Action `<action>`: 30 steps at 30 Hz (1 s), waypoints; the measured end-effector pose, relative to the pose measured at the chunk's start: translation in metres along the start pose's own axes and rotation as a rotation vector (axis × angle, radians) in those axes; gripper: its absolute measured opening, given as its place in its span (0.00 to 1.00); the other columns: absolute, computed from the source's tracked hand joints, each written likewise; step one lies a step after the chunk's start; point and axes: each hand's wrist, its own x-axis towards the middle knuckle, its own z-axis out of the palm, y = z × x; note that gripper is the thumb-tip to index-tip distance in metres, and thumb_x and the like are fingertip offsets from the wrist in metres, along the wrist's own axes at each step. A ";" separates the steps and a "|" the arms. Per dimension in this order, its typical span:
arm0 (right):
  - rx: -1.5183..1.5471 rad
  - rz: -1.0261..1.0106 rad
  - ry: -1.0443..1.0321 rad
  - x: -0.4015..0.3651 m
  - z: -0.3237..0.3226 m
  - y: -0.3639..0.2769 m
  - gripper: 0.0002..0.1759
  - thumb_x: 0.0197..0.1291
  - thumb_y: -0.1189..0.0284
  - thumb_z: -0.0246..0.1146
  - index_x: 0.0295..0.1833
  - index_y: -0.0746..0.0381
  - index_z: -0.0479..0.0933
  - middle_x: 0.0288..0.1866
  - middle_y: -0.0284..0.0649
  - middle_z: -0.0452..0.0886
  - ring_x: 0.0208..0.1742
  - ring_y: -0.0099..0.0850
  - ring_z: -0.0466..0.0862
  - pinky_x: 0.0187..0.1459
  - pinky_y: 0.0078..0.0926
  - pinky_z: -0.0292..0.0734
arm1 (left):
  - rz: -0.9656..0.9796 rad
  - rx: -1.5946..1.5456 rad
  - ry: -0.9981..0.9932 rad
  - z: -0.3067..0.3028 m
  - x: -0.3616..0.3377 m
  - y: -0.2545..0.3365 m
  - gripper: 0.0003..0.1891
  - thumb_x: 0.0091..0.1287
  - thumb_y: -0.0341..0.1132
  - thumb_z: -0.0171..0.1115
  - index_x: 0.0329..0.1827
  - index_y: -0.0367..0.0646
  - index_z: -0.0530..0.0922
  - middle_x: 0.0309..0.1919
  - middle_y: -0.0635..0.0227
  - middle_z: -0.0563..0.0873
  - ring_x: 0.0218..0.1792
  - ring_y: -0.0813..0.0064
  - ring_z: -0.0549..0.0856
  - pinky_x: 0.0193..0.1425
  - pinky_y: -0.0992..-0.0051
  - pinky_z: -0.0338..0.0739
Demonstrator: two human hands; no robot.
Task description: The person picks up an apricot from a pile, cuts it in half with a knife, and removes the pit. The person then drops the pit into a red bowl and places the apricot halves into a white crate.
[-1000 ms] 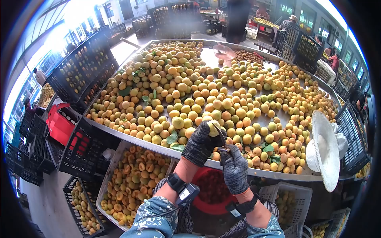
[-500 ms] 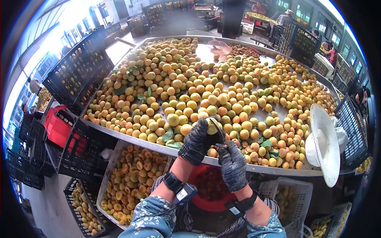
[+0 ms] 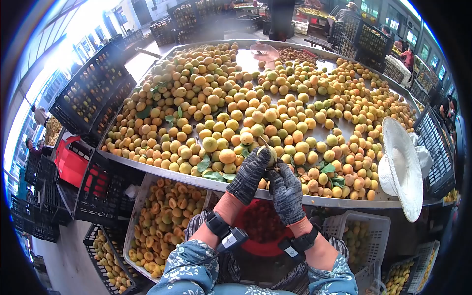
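Observation:
Over the near edge of a metal table [image 3: 236, 189] heaped with yellow-orange fruit, my two gloved hands come together. My left hand [image 3: 251, 173] is closed round a yellow-green fruit [image 3: 268, 153]. My right hand [image 3: 286, 191] touches the same fruit from the right, its fingers pressed together. A thin curved blade [image 3: 264, 142] sticks up beside the fruit; its handle is hidden in the gloves. Green leaves [image 3: 212, 175] and more fruit lie just left of my hands.
Below the table stand a red tub [image 3: 263, 246], a pale crate of halved fruit [image 3: 132, 231] and a white crate [image 3: 381, 236]. A white hat [image 3: 400, 164] hangs at the right edge. Black crates [image 3: 88, 91] stand left. People [image 3: 348, 14] sit farther back.
My right hand has moved up and in against my left hand. The blade now points up to the left, above the fruit. The view has shifted slightly.

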 end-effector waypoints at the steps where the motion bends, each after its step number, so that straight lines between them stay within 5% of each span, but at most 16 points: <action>1: 0.000 0.001 0.001 -0.001 -0.002 -0.002 0.12 0.67 0.71 0.56 0.50 0.67 0.76 0.31 0.33 0.78 0.26 0.16 0.72 0.26 0.15 0.68 | -0.001 0.000 -0.001 0.004 -0.002 0.005 0.20 0.73 0.43 0.50 0.59 0.38 0.71 0.46 0.69 0.79 0.47 0.80 0.78 0.52 0.79 0.74; 7: -0.071 0.146 -0.020 -0.009 -0.008 0.007 0.09 0.66 0.71 0.56 0.43 0.67 0.75 0.28 0.31 0.76 0.25 0.16 0.71 0.25 0.15 0.68 | 0.054 0.049 0.019 0.010 -0.006 0.012 0.15 0.67 0.38 0.60 0.52 0.42 0.73 0.42 0.71 0.79 0.43 0.82 0.79 0.47 0.81 0.76; 9: 0.013 0.306 -0.122 -0.009 -0.008 0.006 0.16 0.65 0.71 0.58 0.56 0.67 0.73 0.35 0.47 0.82 0.36 0.30 0.82 0.39 0.26 0.75 | 0.071 0.033 0.045 0.008 -0.003 0.006 0.13 0.67 0.38 0.60 0.49 0.42 0.74 0.40 0.71 0.79 0.41 0.82 0.79 0.46 0.81 0.76; 11: 0.052 0.264 -0.078 -0.017 0.001 0.005 0.13 0.65 0.71 0.57 0.51 0.67 0.74 0.33 0.40 0.80 0.32 0.24 0.77 0.35 0.22 0.73 | 0.244 0.052 0.166 -0.001 0.006 -0.004 0.11 0.68 0.39 0.59 0.47 0.43 0.74 0.39 0.70 0.79 0.40 0.81 0.79 0.44 0.81 0.77; 12: 0.087 0.218 -0.032 -0.020 0.005 0.005 0.10 0.66 0.72 0.56 0.46 0.68 0.75 0.30 0.33 0.78 0.29 0.19 0.73 0.30 0.18 0.71 | 0.034 -0.185 0.247 -0.005 0.006 0.000 0.12 0.69 0.42 0.57 0.46 0.43 0.74 0.38 0.69 0.80 0.38 0.78 0.81 0.41 0.79 0.79; 17: -0.053 0.232 -0.095 -0.016 0.003 -0.007 0.13 0.66 0.71 0.56 0.50 0.69 0.74 0.34 0.36 0.80 0.34 0.22 0.76 0.38 0.23 0.74 | -0.065 -0.285 0.194 0.003 -0.005 0.019 0.16 0.70 0.47 0.54 0.47 0.42 0.74 0.38 0.66 0.82 0.35 0.72 0.84 0.39 0.74 0.83; 22: -0.019 0.252 -0.023 -0.009 0.003 -0.003 0.14 0.66 0.73 0.56 0.52 0.70 0.74 0.36 0.38 0.80 0.38 0.23 0.78 0.43 0.21 0.74 | -0.165 -0.373 0.114 0.007 -0.008 0.002 0.17 0.72 0.46 0.51 0.51 0.41 0.74 0.42 0.68 0.81 0.43 0.75 0.81 0.48 0.76 0.77; 26: -0.011 0.179 -0.076 0.001 -0.005 -0.009 0.12 0.66 0.73 0.56 0.51 0.68 0.75 0.34 0.35 0.80 0.36 0.25 0.79 0.40 0.21 0.74 | 0.042 0.139 -0.049 0.003 -0.003 0.010 0.15 0.72 0.43 0.52 0.52 0.42 0.75 0.41 0.70 0.79 0.44 0.80 0.79 0.49 0.79 0.75; 30: -0.077 0.251 -0.094 -0.009 -0.009 0.005 0.10 0.66 0.73 0.56 0.47 0.68 0.76 0.31 0.33 0.79 0.32 0.22 0.77 0.35 0.20 0.74 | 0.003 0.044 0.023 0.009 -0.006 0.017 0.16 0.71 0.42 0.53 0.53 0.41 0.74 0.41 0.70 0.78 0.43 0.80 0.79 0.45 0.78 0.77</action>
